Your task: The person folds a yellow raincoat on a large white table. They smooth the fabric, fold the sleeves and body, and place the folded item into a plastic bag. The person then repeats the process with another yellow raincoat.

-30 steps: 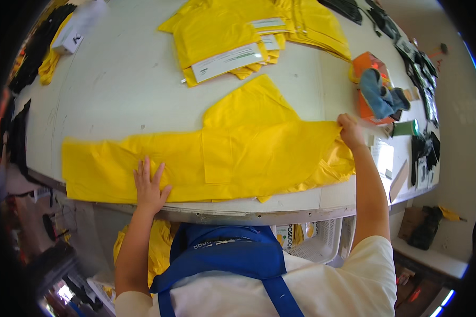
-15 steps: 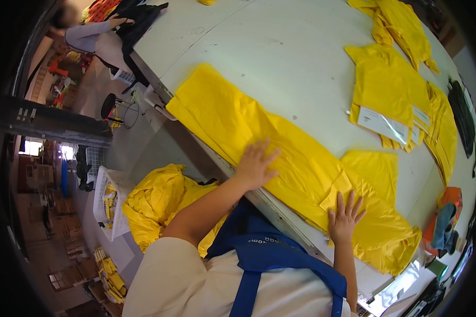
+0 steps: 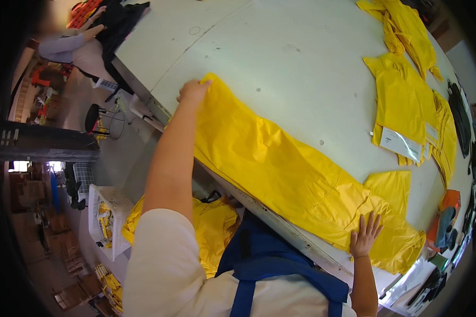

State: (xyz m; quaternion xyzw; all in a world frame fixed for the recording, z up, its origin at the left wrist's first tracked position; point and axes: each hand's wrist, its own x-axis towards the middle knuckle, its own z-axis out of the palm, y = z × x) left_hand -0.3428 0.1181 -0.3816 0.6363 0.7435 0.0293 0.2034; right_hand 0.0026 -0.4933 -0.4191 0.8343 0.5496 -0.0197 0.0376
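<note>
A long strip of shiny yellow garment (image 3: 280,158), folded lengthwise, lies along the near edge of the worktable. At its far left end, my left hand (image 3: 193,94) is closed on the corner of the fabric, with the fingertips partly hidden. My right hand (image 3: 366,236) lies flat near the other end, fingers spread and pressing on the cloth. Beyond that hand, a yellow flap (image 3: 390,193) sticks out from the garment's far side. Its right end is bunched and wrinkled.
Several folded yellow garments (image 3: 402,105) with white labelled packets lie on the table (image 3: 232,47) at right. An orange box (image 3: 449,201) stands at the far right. Below the table edge are yellow fabric (image 3: 214,222) and a white basket (image 3: 111,211). Another person (image 3: 74,47) handles dark cloth at upper left.
My left hand has moved from the garment's middle to its far left end and taken hold of the corner. My right hand has shifted slightly right and still lies flat.
</note>
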